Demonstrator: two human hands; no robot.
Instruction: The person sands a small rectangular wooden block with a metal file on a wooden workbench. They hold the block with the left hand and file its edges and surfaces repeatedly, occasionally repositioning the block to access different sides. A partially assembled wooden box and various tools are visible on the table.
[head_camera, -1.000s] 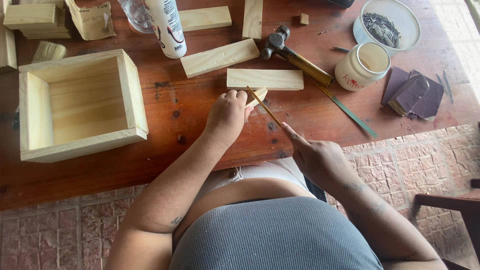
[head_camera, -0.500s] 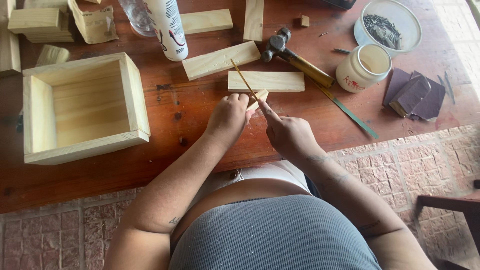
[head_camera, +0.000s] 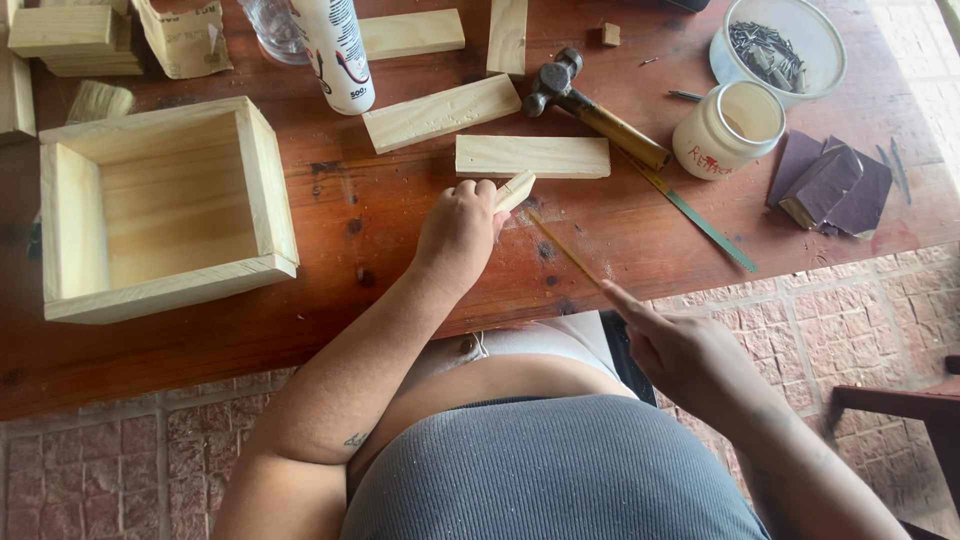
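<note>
The left hand (head_camera: 458, 232) is closed around one small wood piece (head_camera: 516, 189), which it presses on the table (head_camera: 400, 250) just below a flat wood block (head_camera: 532, 156). The right hand (head_camera: 680, 350) is near the table edge and pinches one thin stick (head_camera: 563, 247) between narrow fingers; the far tip of the stick reaches near the small wood piece, but I cannot tell if it touches.

On the table I count one open wooden box (head_camera: 165, 210) at the left, with no lid. Loose flat wood blocks near the hands are four: the one already named, a slanted one (head_camera: 441, 113), one at the top (head_camera: 412, 33) and one upright at the top edge (head_camera: 508, 35). One very small wood cube (head_camera: 611, 33) lies apart. One hammer (head_camera: 590, 105) lies beside the flat block, with its head to the top. There is one white bottle (head_camera: 335, 50), one white jar (head_camera: 728, 128), one bowl (head_camera: 785, 45) with nails, and one green strip (head_camera: 700, 220). Some dark sandpaper pieces (head_camera: 830, 182) lie at the right; their number I cannot tell. A stack of wood (head_camera: 60, 35) is in the top left corner.
</note>
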